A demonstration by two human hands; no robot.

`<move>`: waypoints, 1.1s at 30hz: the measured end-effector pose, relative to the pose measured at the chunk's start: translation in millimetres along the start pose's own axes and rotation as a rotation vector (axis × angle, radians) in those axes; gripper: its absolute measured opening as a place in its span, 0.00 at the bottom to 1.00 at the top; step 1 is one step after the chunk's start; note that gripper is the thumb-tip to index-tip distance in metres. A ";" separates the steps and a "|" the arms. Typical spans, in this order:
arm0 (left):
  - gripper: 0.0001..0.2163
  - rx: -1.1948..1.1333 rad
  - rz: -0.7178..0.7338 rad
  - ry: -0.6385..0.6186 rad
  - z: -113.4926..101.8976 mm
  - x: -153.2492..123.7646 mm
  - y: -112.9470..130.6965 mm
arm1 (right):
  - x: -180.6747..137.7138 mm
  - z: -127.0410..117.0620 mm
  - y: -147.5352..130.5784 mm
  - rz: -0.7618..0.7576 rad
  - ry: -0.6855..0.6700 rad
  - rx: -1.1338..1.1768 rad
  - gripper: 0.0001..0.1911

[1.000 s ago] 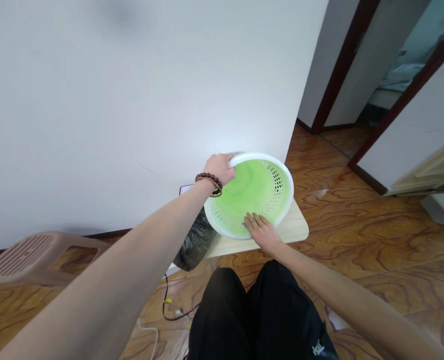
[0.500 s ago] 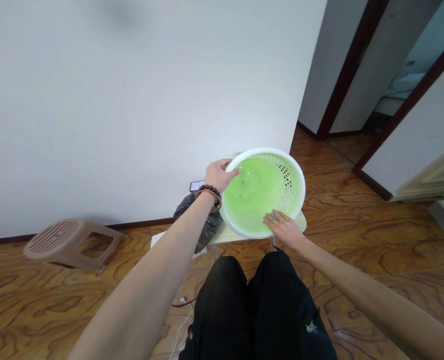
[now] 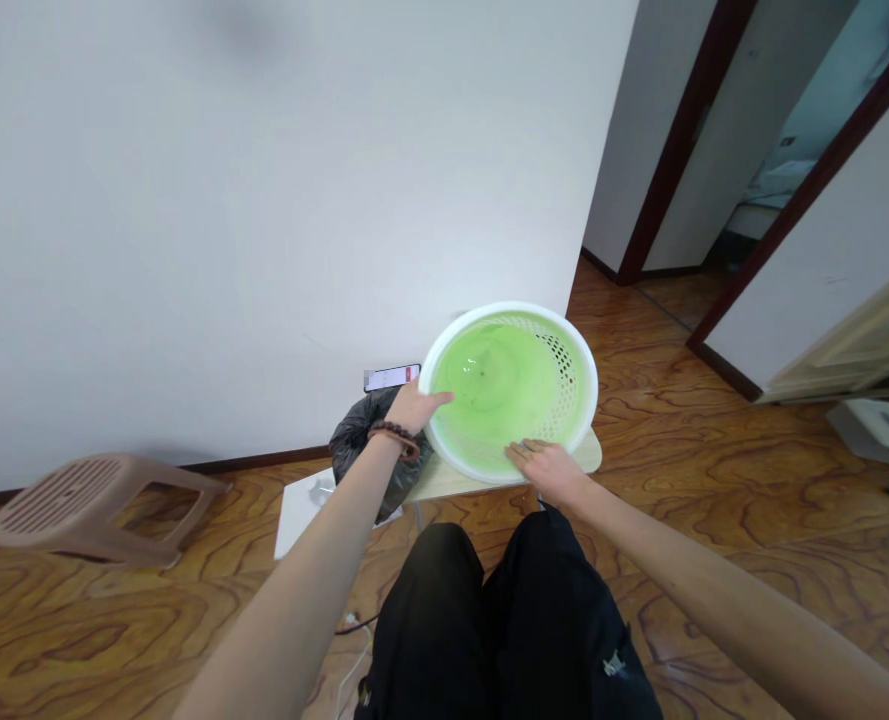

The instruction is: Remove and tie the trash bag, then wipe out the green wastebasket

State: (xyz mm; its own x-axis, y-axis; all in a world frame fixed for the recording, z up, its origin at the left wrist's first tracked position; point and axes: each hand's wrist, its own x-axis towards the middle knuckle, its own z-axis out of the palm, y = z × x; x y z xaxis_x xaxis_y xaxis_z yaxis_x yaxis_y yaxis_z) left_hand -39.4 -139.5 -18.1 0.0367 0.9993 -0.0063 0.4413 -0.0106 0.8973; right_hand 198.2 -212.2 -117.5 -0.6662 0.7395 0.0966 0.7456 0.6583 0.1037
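Observation:
A round plastic basket [image 3: 511,400] with a white rim, a green inside and a perforated wall stands on a small pale wooden table [image 3: 444,480], its mouth facing up towards me. My left hand [image 3: 412,408] grips the left part of the rim, thumb over the inside and fingers outside, where they are mostly hidden. Inside the near wall, my right hand [image 3: 549,468] presses its closed fingers against the surface. A bit of something grey, perhaps cloth, shows at those fingertips; most of it is covered.
Beside my left wrist lies a black plastic bag [image 3: 354,430], with a phone [image 3: 391,377] behind it against the wall. A white sheet-like thing [image 3: 298,510] sits left of the table. A brown plastic stool [image 3: 84,505] stands farther left. A white cable [image 3: 354,670] runs along the floor.
My left hand has shifted along the basket's left rim towards me, uncovering more of the phone. My right hand stays at the near wall. The whole view has turned slightly right.

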 end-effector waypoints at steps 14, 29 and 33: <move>0.20 -0.712 -0.479 -0.132 79.1 -70.9 -68.7 | -1.1 -5.1 7.9 -0.040 -0.184 0.098 0.25; 0.27 -1.179 -0.429 -0.114 133.0 -131.9 -61.7 | 15.8 -28.0 15.6 0.408 0.130 0.276 0.23; 0.24 -1.070 -0.381 0.008 132.0 -148.6 -46.1 | 16.4 -25.4 -7.5 0.280 -0.036 0.328 0.24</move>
State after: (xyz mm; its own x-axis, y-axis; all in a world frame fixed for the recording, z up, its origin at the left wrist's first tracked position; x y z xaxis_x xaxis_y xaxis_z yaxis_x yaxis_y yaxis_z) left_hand 53.2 -292.2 -116.8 0.0563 0.9311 -0.3603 -0.5706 0.3261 0.7537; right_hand 181.3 -208.6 -91.5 -0.4413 0.8964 0.0413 0.8661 0.4375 -0.2419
